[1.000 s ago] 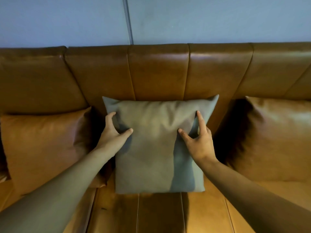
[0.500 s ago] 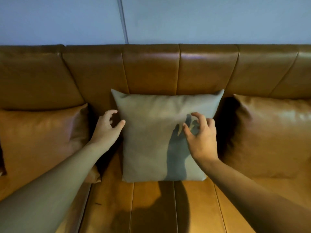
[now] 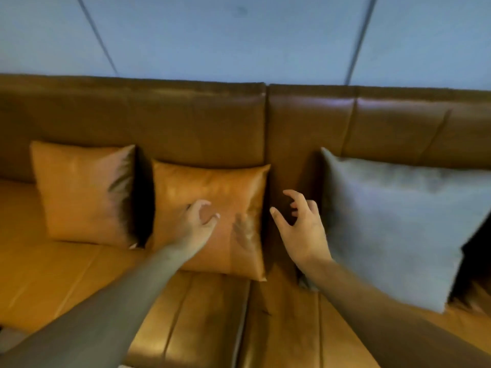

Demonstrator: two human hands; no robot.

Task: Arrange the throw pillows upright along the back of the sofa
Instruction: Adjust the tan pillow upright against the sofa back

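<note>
A grey throw pillow (image 3: pixel 398 224) stands upright against the brown leather sofa back (image 3: pixel 186 123) at the right. Two tan leather pillows lean on the back to its left: one in the middle (image 3: pixel 212 192), one further left (image 3: pixel 82 192). My left hand (image 3: pixel 198 221) hovers in front of the middle tan pillow, fingers curled and apart, holding nothing. My right hand (image 3: pixel 300 227) is open in the gap between the middle tan pillow and the grey one, touching neither as far as I can see.
The tan seat cushions (image 3: pixel 212 322) run along the bottom, with a seam between two sofa sections below my right hand. A pale blue panelled wall (image 3: pixel 239 35) rises behind the sofa back.
Both hands have left the grey pillow and shifted left. My view has swung left, so the grey pillow now sits at the right and a second tan pillow has come into sight.
</note>
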